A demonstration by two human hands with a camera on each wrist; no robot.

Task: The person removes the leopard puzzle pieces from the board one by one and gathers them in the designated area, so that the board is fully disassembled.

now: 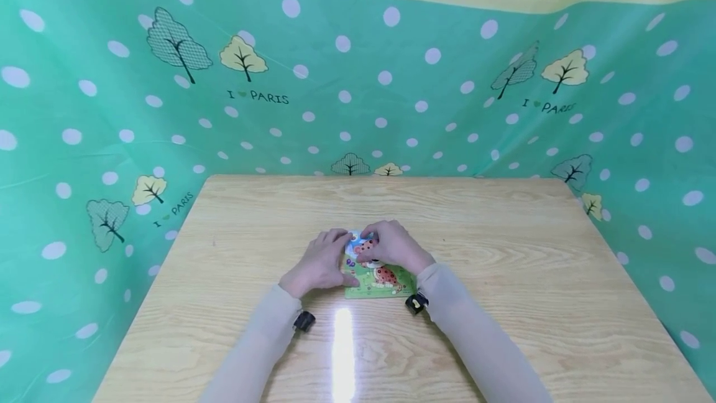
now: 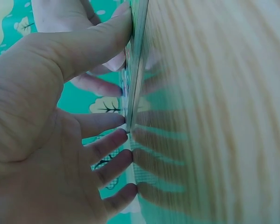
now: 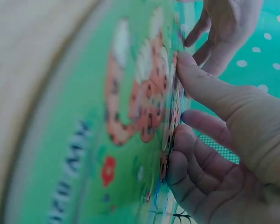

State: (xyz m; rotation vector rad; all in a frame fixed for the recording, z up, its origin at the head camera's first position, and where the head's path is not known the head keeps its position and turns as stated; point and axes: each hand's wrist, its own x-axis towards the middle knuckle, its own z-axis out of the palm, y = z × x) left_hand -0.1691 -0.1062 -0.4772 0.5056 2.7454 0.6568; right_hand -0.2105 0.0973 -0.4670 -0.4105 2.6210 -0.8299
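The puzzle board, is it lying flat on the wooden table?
Yes, the puzzle board lies flat on the wooden table, with the left hand and right hand pressing on its far part.

Table (image 1: 503, 278): pale wood-grain top, smooth and glossy, throws a bright glare streak near the front edge. Puzzle board (image 1: 376, 282): thin printed card, slight sheen on the coloured face. Backdrop (image 1: 89, 142): printed plastic sheeting, smooth, faintly creased. Sleeves (image 1: 475, 334): soft matt knit cloth.
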